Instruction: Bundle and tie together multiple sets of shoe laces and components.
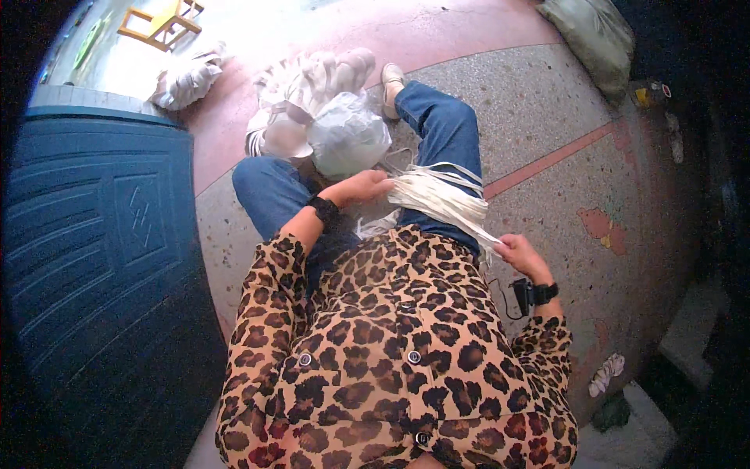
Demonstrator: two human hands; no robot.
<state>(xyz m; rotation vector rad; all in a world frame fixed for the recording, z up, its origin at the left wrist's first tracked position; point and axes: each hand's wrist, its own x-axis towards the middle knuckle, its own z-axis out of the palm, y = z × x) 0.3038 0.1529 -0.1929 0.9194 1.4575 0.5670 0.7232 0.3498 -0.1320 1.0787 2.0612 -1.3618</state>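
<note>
A bundle of long, flat white strips, like tape or elastic bands [433, 195], lies across my right thigh. My left hand [359, 187] is closed on the bundle's left end, fingertips pinched against the strips. At the other end, beside my right hip, my right hand [521, 255] pinches strips that run down from the bundle; how many is too fine to tell. More white strip ends [376, 225] hang between my legs. Just beyond my left hand sits a filled, translucent white plastic bag [349, 137].
Pale rounded pieces [332, 72] are heaped on the floor past the bag, near my shoes. A white bundle [187, 80] and a yellow wooden stool [164, 25] stand far left. The blue panelled door [101, 203] is at left, a greyish sack [595, 39] far right.
</note>
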